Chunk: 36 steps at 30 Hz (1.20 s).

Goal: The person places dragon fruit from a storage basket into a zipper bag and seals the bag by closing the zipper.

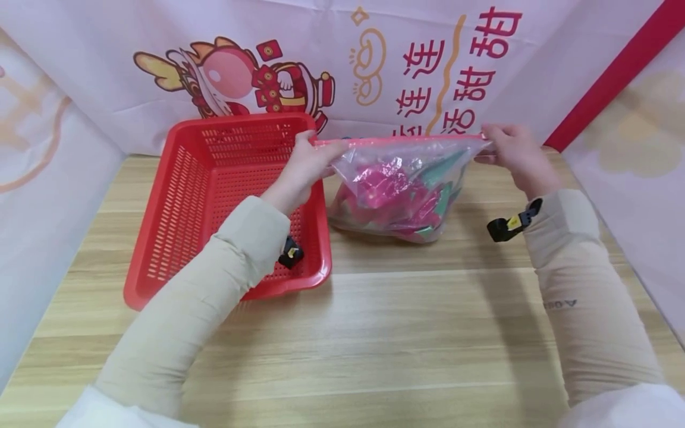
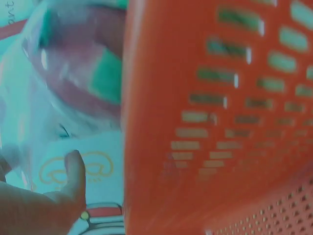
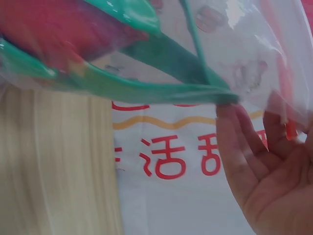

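A clear plastic zip bag (image 1: 396,196) with a red strip along its top edge stands on the table, full of shiny pink and green things. My left hand (image 1: 305,169) pinches the left end of that strip, over the rim of a red basket. At the strip's other end, my right hand (image 1: 514,151) grips the corner between thumb and fingers. Between them the top edge is stretched nearly straight. In the right wrist view, a long green piece (image 3: 161,93) inside the bag reaches toward the fingers (image 3: 232,142). Folds and glare on the plastic partly hide the contents.
The red perforated basket (image 1: 321,249) stands left of the bag, beneath my left forearm, with its bottom showing. Wood-grain table (image 1: 385,345) extends in front. A white printed cloth (image 1: 342,35) hangs close behind the bag and basket.
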Motion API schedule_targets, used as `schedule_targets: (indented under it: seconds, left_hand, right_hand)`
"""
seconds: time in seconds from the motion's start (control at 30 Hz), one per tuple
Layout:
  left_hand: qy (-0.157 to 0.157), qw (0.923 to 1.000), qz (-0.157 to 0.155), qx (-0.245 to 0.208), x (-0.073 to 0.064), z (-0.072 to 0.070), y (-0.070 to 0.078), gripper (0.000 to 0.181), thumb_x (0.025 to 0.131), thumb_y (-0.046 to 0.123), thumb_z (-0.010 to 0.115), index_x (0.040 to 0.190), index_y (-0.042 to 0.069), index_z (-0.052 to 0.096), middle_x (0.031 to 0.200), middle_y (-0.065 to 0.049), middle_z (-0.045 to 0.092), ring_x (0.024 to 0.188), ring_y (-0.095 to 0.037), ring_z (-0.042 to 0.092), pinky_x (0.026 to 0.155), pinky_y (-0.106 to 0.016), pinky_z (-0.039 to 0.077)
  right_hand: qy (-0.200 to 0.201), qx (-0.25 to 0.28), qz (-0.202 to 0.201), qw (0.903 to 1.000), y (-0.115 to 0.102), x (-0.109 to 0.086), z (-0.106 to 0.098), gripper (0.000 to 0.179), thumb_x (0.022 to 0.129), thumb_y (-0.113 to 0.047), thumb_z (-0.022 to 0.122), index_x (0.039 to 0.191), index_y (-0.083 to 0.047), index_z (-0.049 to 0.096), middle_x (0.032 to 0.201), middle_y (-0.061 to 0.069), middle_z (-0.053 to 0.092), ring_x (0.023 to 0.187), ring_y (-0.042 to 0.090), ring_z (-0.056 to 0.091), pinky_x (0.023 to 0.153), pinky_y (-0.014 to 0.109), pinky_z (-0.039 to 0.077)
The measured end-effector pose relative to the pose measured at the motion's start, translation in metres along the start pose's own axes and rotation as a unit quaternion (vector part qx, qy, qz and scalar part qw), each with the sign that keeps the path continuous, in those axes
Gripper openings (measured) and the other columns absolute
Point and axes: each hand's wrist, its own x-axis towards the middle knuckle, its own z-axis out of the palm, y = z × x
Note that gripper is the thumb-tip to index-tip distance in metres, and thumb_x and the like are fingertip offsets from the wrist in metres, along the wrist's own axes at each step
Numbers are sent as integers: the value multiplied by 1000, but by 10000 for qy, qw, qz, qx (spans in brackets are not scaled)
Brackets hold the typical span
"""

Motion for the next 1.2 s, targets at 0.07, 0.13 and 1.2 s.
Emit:
schedule_targets:
  seconds: [0.07,0.13,1.2]
  left_hand:
    - [-167,9997,-112,-126,-4,3,-1,66,93,34,60,147,19,24,140,-3,45,121,-17,57,105,-33,46]
    - [-429,9988,-204,-83,-7,4,-2,59,94,40,57,144,20,32,141,-1,47,127,-16,52,109,-35,43]
    - [-1238,9729,-493,1890,2,14,9,61,95,43,52,144,11,33,140,-6,44,131,-21,41,111,-47,38]
  right_hand:
    - [126,207,67,9997,1,1,4,64,95,-54,41,140,-9,45,94,-19,64,94,1,60,112,42,38]
    - [247,402,92,9988,3,1,7,59,97,-51,39,138,-8,47,93,-18,64,93,1,61,112,40,39]
    - [748,736,-93,9944,39,2,40,61,93,-66,14,107,-17,49,96,-1,54,77,3,62,70,16,56]
